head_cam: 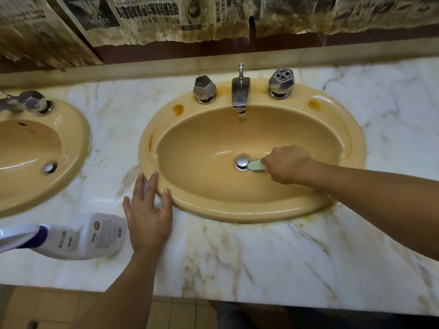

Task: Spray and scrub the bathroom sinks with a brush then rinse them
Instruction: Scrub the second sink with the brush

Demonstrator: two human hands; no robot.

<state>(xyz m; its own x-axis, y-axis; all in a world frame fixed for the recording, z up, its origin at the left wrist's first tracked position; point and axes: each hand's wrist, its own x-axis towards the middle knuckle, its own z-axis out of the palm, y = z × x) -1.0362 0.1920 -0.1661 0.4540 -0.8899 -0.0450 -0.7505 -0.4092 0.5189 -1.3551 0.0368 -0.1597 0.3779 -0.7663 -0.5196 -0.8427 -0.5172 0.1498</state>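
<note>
- Marble counter (pixel 261 257) fills the near part of the view, glossy and apparently wet around the basin, with orange-brown grime along the seam at the near right.
- On it, the left hand (pixel 147 217) lies flat with fingers straight and spread, holding nothing. Its fingertips reach the near-left rim of the sink (pixel 237 210).
- Just left of that hand, the spray bottle (pixel 90 236) lies on its side, nozzle pointing left.
- Down in the basin, the right hand (pixel 285 163) has its fingers curled tight round the handle of the brush (pixel 255 166). The pale green head sits right against the drain plug (pixel 242 161), on the plug's right side.
- Judged from this, scrubbing is under way at the bottom of the bowl. Rust-coloured stains on the far rim, beside the left tap handle (pixel 204 89) and right tap handle (pixel 281 83), look untouched.
- What could go wrong:
  - The bracing palm may slide on the slick marble if weight goes onto it.
  - A backward sweep of that arm could knock the bottle, and lying flat it may also leak.
  - Hard strokes against the plug could skid the head off the glazed surface or push the plug shut, trapping dirty water before rinsing from the spout (pixel 240 96).
- Further left, the second sink (pixel 71 148) awaits its turn.
</note>
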